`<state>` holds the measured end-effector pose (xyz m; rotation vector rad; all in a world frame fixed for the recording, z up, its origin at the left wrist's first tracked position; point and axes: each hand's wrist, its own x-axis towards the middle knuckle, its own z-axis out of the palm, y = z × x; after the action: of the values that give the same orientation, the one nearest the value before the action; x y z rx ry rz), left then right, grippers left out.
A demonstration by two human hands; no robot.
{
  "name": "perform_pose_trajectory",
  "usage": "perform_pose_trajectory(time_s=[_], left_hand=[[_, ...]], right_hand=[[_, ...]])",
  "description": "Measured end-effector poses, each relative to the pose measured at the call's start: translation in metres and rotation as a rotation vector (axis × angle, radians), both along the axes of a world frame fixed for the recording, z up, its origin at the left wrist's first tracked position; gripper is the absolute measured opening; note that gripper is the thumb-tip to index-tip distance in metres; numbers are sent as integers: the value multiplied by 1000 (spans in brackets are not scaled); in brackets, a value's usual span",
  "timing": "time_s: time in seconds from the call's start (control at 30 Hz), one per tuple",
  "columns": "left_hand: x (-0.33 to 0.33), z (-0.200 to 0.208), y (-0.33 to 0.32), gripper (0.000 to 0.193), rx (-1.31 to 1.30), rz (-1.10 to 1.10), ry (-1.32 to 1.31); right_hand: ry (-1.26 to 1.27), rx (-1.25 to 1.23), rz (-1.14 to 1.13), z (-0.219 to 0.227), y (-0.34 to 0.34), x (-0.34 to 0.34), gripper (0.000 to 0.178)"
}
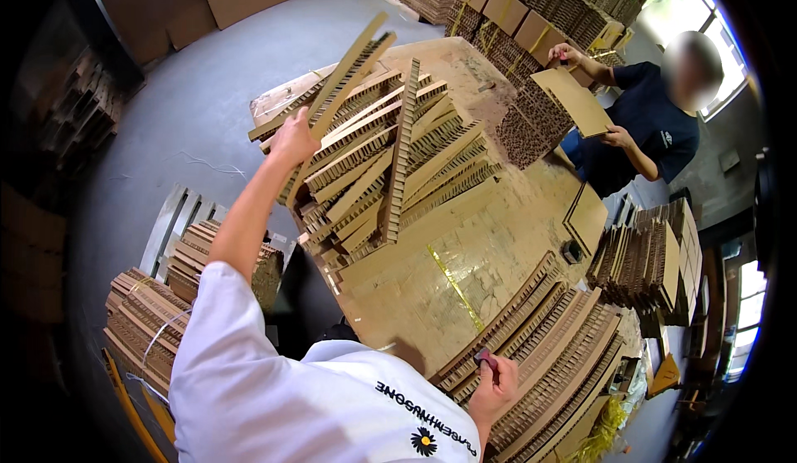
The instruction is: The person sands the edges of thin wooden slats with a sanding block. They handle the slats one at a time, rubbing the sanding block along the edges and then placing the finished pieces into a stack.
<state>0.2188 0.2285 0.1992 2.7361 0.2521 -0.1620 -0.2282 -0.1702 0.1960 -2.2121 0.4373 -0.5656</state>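
My left hand (295, 139) reaches out over the far left part of the table, its fingers closed round a couple of long honeycomb cardboard strips (353, 69) that tilt up and away. Beneath and beside them lies a loose heap of similar strips (357, 189), with one longer strip (403, 156) lying across its top. Close to my body, my right hand (496, 388) is closed on a small dark red object (486, 358) whose kind I cannot make out. It hovers at a row of long honeycomb strips (552, 343) laid side by side at the near right.
Across the wooden table (390, 289), a co-worker (635, 123) holds a cardboard panel (573, 102). Stacked honeycomb panels (639, 260) stand at the right, more stacks (531, 27) behind. Bundled strips (145, 318) sit at lower left. Yellow strapping (455, 285) crosses the tabletop.
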Motion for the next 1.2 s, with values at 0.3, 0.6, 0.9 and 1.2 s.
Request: perform_pose_trajectory(time_s=[0.3, 0.6, 0.9, 1.2], left_hand=[[87, -82, 49, 83, 182, -193, -10], [19, -29, -149, 111, 85, -380, -20], [78, -75, -118, 41, 84, -338, -280], [-72, -32, -245, 38, -403, -692, -131]], right_hand=[[35, -53, -53, 1, 26, 8, 17], [124, 30, -244, 16, 55, 12, 16], [43, 296, -445, -17, 13, -15, 13], [-178, 909, -593, -108, -47, -49, 45]])
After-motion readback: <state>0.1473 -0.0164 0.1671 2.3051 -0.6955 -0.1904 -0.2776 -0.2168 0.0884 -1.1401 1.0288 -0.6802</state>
